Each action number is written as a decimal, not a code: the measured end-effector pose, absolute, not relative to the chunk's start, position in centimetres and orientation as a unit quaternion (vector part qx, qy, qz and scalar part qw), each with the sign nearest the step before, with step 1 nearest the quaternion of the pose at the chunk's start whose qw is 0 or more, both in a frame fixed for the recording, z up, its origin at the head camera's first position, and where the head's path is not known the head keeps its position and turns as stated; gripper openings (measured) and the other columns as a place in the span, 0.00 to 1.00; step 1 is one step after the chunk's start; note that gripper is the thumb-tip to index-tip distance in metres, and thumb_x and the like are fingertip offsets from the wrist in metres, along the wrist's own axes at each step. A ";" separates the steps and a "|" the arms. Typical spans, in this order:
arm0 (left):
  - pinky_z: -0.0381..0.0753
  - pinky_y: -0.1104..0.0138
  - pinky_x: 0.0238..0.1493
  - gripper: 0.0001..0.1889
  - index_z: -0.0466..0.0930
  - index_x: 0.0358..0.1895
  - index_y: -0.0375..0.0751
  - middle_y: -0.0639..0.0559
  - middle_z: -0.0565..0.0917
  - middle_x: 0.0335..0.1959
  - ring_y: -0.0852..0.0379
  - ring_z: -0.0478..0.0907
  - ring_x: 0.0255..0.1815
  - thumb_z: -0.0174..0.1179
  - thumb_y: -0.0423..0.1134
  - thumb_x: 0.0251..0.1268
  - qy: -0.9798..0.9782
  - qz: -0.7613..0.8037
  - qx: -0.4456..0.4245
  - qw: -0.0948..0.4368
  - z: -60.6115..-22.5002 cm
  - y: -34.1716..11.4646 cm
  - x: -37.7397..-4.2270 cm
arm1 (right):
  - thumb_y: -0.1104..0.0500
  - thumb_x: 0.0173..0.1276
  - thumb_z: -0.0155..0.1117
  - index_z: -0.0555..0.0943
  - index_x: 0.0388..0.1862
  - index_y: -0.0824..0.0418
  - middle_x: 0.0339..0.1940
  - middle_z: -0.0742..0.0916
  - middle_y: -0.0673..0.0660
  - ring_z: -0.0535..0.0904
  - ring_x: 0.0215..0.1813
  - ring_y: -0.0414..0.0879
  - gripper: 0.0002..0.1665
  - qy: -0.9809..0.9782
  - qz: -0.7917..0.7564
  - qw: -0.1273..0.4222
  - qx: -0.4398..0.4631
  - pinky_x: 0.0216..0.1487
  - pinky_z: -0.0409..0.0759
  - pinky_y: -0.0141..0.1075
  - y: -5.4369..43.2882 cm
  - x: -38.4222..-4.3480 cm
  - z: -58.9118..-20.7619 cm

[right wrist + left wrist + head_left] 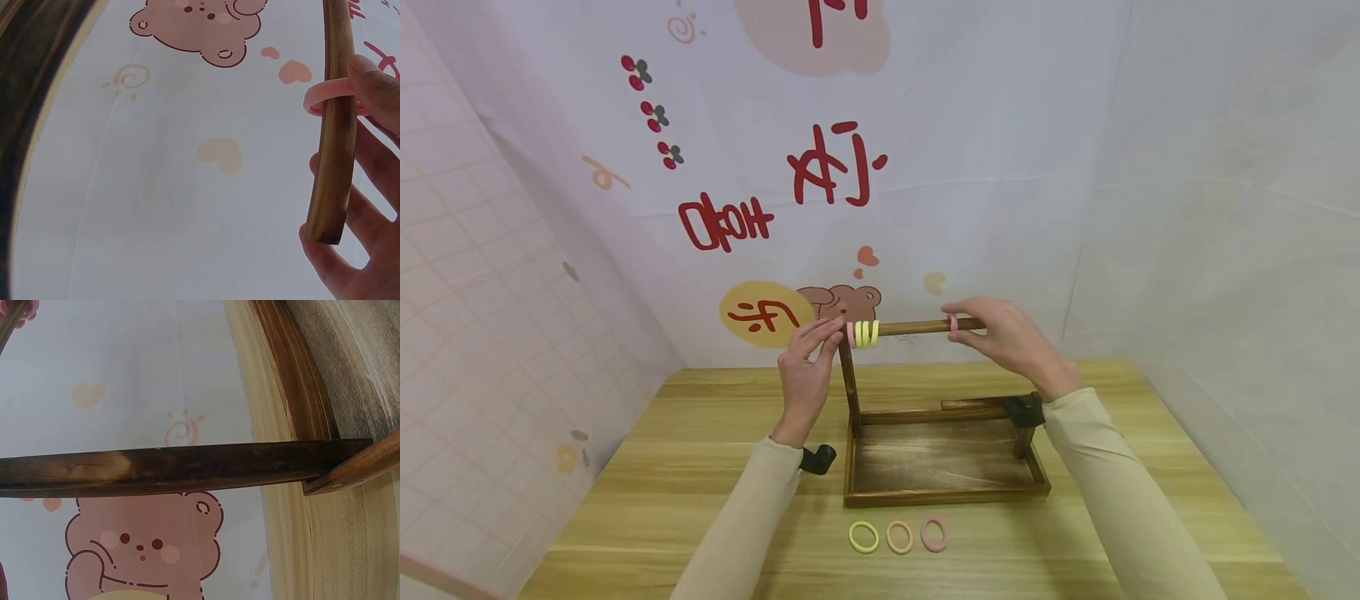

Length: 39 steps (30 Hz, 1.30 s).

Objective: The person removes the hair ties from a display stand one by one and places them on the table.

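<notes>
A dark wooden stand (pixel 847 383) has one upright post and a rod (pixel 913 328) reaching right from its top. Around the rod's left end sit a pink hair tie (pixel 851 335) and several yellow hair ties (pixel 866 334), side by side. My left hand (pixel 805 375) pinches the stand where post and rod meet. Near the rod's free right end, my right hand (pixel 1011 337) grips another pink hair tie (pixel 325 94) between thumb and fingers. That tie encircles the rod, while the other fingers lie behind the wood in the right wrist view.
The stand's shallow tray base (pixel 947 498) rests on the wooden table (pixel 715 433). A shorter, lower bar (pixel 973 403) is at its right side. In front lie a yellow hair tie (pixel 863 551), a peach one (pixel 899 550) and a pink one (pixel 935 547). A printed cloth (pixel 1000 167) hangs behind.
</notes>
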<state>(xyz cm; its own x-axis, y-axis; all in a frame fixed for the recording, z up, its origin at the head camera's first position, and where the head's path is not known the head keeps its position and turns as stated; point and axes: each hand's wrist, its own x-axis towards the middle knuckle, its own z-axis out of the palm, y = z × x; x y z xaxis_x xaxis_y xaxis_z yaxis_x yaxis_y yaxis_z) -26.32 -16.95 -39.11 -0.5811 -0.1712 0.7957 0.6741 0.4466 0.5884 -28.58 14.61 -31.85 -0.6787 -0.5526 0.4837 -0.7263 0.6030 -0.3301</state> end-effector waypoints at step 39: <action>0.79 0.55 0.64 0.12 0.90 0.54 0.38 0.46 0.90 0.51 0.49 0.81 0.61 0.68 0.35 0.70 -0.741 -0.505 -0.167 0.409 -39.1 -17.1 -26.3 | 0.59 0.68 0.75 0.84 0.64 0.61 0.59 0.88 0.58 0.82 0.63 0.57 0.25 -0.884 0.251 0.183 0.350 0.62 0.79 0.54 16.3 -28.4 -31.9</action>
<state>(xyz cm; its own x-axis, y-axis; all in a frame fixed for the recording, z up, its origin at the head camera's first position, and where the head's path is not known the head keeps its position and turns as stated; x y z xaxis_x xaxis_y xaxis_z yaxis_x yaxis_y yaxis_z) -26.26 -17.13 -39.07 -0.6094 -0.1655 0.7754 0.6609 0.4341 0.6122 -28.35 16.31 -31.87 -0.6883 -0.5260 0.4996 -0.7100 0.6298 -0.3150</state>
